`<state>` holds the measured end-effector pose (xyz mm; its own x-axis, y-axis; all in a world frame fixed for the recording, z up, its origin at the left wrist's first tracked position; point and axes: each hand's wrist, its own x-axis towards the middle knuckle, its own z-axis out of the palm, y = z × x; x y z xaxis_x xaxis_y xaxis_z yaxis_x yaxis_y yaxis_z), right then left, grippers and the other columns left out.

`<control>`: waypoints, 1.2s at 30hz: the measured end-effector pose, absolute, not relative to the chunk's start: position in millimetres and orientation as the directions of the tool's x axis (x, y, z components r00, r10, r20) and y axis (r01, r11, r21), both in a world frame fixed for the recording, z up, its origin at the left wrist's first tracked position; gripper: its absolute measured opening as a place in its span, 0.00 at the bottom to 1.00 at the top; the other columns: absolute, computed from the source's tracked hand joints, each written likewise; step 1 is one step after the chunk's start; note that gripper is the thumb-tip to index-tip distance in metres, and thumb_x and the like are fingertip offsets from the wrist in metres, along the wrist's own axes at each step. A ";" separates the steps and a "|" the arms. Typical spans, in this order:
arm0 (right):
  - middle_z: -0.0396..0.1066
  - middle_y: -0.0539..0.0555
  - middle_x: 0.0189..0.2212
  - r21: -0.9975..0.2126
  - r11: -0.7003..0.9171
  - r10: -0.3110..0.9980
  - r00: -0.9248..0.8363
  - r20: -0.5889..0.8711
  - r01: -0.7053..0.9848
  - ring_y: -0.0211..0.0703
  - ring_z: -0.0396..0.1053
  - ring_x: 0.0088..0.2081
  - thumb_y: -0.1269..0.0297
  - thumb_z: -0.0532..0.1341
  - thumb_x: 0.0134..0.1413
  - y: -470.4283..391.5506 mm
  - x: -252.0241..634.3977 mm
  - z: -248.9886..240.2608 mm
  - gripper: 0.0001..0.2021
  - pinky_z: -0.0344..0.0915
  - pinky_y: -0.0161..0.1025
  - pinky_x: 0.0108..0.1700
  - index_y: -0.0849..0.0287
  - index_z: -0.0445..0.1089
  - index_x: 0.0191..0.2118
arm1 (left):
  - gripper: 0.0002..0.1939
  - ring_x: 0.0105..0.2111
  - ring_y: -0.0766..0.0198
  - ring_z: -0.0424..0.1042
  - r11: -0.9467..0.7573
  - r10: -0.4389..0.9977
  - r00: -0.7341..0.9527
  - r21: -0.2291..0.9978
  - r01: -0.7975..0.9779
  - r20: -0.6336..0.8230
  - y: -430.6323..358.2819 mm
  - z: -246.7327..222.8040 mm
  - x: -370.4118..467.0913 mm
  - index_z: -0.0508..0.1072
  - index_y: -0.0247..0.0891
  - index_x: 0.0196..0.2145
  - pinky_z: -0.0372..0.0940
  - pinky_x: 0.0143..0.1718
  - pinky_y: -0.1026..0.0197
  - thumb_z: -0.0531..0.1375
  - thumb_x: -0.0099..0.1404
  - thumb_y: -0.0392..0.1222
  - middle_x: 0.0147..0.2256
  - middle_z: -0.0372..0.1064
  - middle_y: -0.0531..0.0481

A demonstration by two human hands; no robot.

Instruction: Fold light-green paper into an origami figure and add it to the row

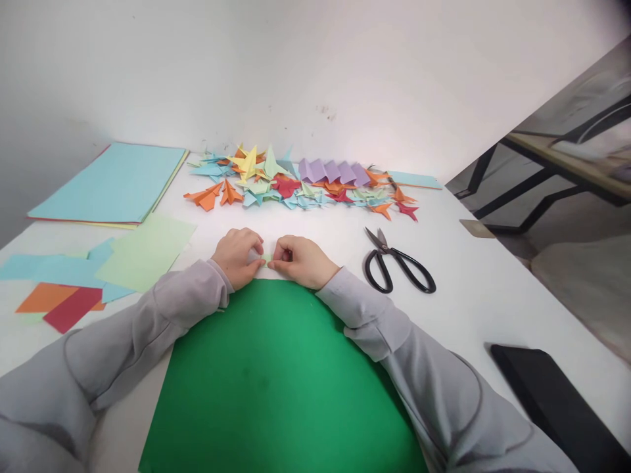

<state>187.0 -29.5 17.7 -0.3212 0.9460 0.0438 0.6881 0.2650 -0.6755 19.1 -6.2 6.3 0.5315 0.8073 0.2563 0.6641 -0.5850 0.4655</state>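
Between my two hands is a small piece of light green paper (267, 257), mostly covered by my fingers. My left hand (238, 257) pinches its left side with thumb and fingertips. From the other side my right hand (304, 260) pinches it too, fingers curled. Both hands are just past the far edge of a large green sheet (280, 381) that lies on the white table. How the small paper is folded I cannot make out.
Black-handled scissors (389, 259) lie partly open to the right. Folded paper shapes (286, 186) line the wall. At left are a stack of coloured sheets (111, 184), a light green sheet (148, 253) and loose scraps (73, 310). A black flat object (557, 394) sits front right.
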 end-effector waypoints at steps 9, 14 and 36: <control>0.59 0.46 0.20 -0.648 0.299 0.941 -0.328 0.081 0.700 0.32 0.54 0.23 0.69 0.63 0.42 -29.0 187.0 16.0 0.06 0.49 0.31 0.26 0.61 0.64 0.22 | 0.11 0.41 0.54 0.63 -0.759 0.593 0.641 0.074 0.646 0.487 -38.1 11.6 12.8 0.74 0.38 0.33 0.59 0.38 0.50 0.52 0.56 0.34 0.40 0.67 0.44; 0.59 0.46 0.20 -0.643 0.318 0.937 -0.333 0.103 0.697 0.32 0.55 0.23 0.70 0.63 0.42 -28.7 187.0 14.9 0.07 0.49 0.31 0.26 0.61 0.63 0.21 | 0.13 0.41 0.52 0.63 -0.775 0.519 0.762 -0.161 0.610 0.388 -50.7 18.9 19.8 0.73 0.32 0.35 0.57 0.39 0.50 0.51 0.60 0.40 0.39 0.68 0.42; 0.58 0.42 0.15 -0.792 0.227 0.944 -0.329 0.035 0.566 0.30 0.56 0.19 0.72 0.62 0.39 -24.2 192.4 6.4 0.06 0.52 0.30 0.23 0.62 0.63 0.21 | 0.12 0.46 0.52 0.62 -0.826 0.482 0.755 -0.056 0.561 0.444 -40.4 11.1 13.4 0.74 0.35 0.36 0.56 0.42 0.49 0.52 0.57 0.38 0.46 0.66 0.42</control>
<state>192.4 -24.2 6.4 -0.3288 0.9437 0.0349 0.5663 0.2266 -0.7925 13.4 -40.4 11.1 0.7548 0.4824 0.4445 0.5610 -0.8259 -0.0564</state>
